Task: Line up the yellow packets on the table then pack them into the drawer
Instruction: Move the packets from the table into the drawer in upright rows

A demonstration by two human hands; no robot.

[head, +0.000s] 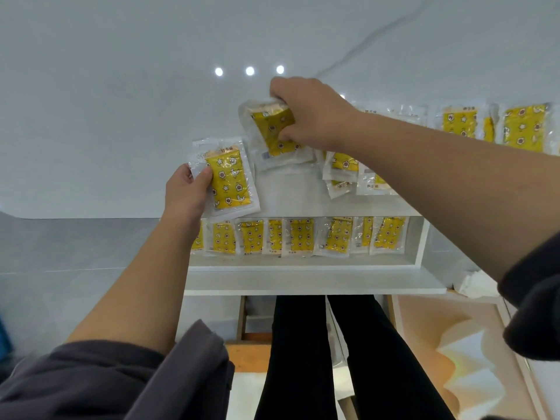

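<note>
My left hand (185, 189) grips a yellow packet (228, 180) by its left edge, just above the table's front edge. Farther back, my right hand (306, 112) holds a second yellow packet (272, 131), tilted and lifted over the white table (121, 116). A few loose packets (342, 174) lie under my right forearm. More packets (521, 128) lie flat at the far right of the table. Below the table edge, the open white drawer (303, 265) holds a row of several packets (300, 237) standing side by side.
The drawer's front panel (312, 287) juts toward my legs (333, 359). A crumpled white tissue (475, 283) lies at the right, beside a beige floor panel (454, 344). Three ceiling-light reflections (249, 70) shine on the tabletop.
</note>
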